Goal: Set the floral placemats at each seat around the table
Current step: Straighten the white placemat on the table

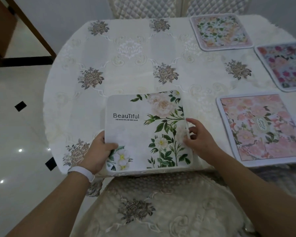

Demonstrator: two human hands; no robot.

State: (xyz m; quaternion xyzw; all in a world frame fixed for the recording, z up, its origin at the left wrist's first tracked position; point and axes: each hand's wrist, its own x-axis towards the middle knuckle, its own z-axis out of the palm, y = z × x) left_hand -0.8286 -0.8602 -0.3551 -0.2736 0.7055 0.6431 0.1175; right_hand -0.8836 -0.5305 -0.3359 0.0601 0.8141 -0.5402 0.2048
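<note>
— Hands first: what were the two doing?
— Both were clamped on one mat. The left hand (pixel 97 151) gripped the "Beautiful" placemat (pixel 143 132) at its left edge, thumb curled on top. The right hand (pixel 199 139) pinched its right edge. That mat sat at the near edge of the tablecloth (pixel 130 65).
— How many placemats in all?
— Four. Right of the "Beautiful" placemat lay a pink placemat (pixel 263 127). Beyond it to the right lay a magenta placemat (pixel 285 65), and farther beyond it a peach-and-green placemat (pixel 220 32). Those three lay flat, apart from one another.
— Chairs?
— Three: one lace-covered chair seat (pixel 161 211) just below it, and two quilted chair backs (pixel 143 7) (pixel 215 6) far beyond it.
— And the room?
— To its left was a glossy white floor (pixel 15 134) with two small black insets (pixel 20 106). One white wristband (pixel 82 172) circled the left wrist.
</note>
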